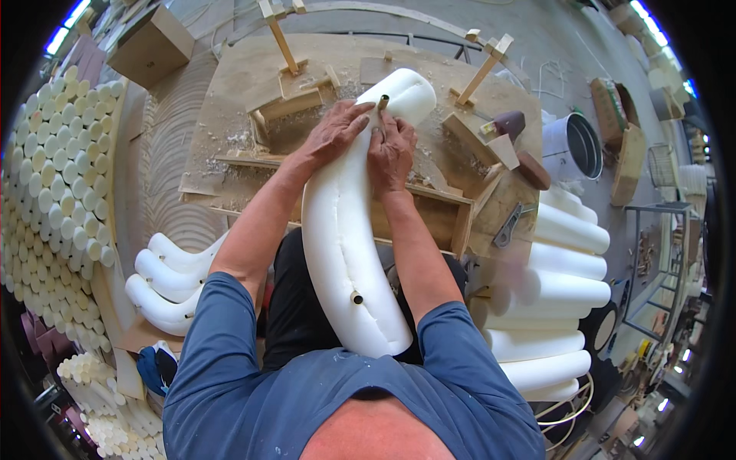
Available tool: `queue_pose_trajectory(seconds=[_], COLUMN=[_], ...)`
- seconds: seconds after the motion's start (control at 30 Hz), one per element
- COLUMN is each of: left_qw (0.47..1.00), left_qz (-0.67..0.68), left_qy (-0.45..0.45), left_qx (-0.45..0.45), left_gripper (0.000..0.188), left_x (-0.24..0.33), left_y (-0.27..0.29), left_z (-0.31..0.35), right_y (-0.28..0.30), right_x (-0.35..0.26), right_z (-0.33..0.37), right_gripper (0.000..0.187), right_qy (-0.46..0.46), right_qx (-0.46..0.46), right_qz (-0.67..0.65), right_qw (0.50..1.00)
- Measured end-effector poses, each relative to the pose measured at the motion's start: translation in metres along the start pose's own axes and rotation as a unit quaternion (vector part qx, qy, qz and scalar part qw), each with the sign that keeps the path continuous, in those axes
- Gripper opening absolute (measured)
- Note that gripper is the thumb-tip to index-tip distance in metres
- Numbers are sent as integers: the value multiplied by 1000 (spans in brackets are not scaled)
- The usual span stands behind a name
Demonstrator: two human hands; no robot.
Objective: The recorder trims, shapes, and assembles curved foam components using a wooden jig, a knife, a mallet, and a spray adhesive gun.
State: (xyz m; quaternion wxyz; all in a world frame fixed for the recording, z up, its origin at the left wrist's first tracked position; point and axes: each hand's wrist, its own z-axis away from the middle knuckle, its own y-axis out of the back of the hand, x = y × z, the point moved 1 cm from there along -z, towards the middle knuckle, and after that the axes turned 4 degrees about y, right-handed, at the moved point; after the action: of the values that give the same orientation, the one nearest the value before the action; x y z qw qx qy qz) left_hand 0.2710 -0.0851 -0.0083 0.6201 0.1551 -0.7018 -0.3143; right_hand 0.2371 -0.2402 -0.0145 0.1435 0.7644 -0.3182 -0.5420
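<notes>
A long, curved white foam cylinder (337, 222) slants from my lap up over the workbench. A rough seam runs along its top. Two short brass-coloured tubes stick out of that seam: the far tube (384, 101) close to the upper end, the near tube (357, 298) toward my body. My left hand (336, 132) lies over the cylinder's left side, its fingertips at the far tube. Against the right side presses my right hand (393, 149), its fingers bent at the seam just below the same tube. Both hands grip the foam there; parts of the thumbs are hidden.
The wooden workbench (222, 146) carries wooden frames, two upright posts, foam scraps and pliers (509, 226). Curved foam pieces (165, 276) lie at left, beside tall stacks of foam cylinders (65, 165). Straight foam cylinders (563, 291) and a white bucket (563, 146) are at right.
</notes>
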Motion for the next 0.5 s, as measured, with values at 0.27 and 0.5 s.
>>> queue_pose_trajectory(seconds=[0.27, 0.5], left_qw=[998, 924], left_qz=[-28, 313], left_qy=[-27, 173], left_qx=[-41, 133], left_gripper=[48, 66], left_x=[18, -12], left_y=[-7, -3], left_z=[-11, 88], right_y=[8, 49], right_x=[21, 5], right_z=[-4, 81], right_gripper=[43, 56], right_qy=[27, -244], right_qx=[22, -110], right_qz=[43, -286], right_qw=[998, 920])
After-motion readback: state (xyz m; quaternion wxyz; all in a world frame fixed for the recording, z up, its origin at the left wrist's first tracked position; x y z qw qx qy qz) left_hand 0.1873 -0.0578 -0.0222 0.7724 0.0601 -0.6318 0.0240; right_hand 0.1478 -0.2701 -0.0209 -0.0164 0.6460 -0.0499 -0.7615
